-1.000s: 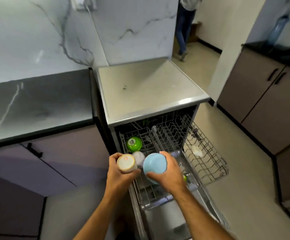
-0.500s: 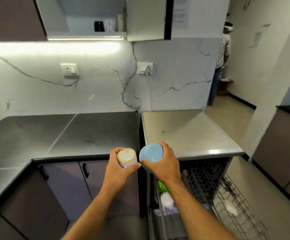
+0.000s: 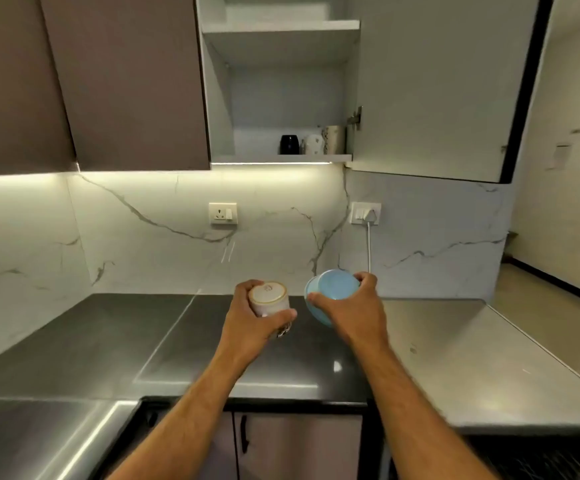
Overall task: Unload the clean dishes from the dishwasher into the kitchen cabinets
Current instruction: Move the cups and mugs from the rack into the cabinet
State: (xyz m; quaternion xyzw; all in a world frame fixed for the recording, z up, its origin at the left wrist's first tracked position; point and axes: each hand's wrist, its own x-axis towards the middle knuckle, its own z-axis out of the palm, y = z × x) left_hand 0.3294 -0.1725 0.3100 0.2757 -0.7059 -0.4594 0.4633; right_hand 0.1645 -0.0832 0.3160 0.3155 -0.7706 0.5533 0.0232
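Observation:
My left hand [image 3: 252, 322] grips a white mug [image 3: 268, 296] with its base turned toward me, held above the dark countertop [image 3: 108, 341]. Beside it my right hand [image 3: 354, 313] holds a light blue bowl [image 3: 333, 289], also bottom-up, fingers curled over its rim. Above both stands an open wall cabinet [image 3: 281, 81] with white shelves. On its lowest shelf stand a black cup [image 3: 287, 144], a white cup [image 3: 314, 144] and a patterned cup [image 3: 334, 139]. The dishwasher top [image 3: 472, 358] is at the right; only a dark sliver of its rack [image 3: 541, 459] shows.
The cabinet door [image 3: 437, 84] hangs open to the right of the shelves. A closed brown wall cabinet [image 3: 125, 81] is to the left. Wall sockets [image 3: 223, 213] sit on the marble backsplash, one with a plugged cable [image 3: 369, 244]. Base cabinets [image 3: 299, 445] lie below the counter.
The view rose from the dishwasher rack to the wall cabinet. Both hands lifted the mug and the blue bowl up from the rack to above the counter.

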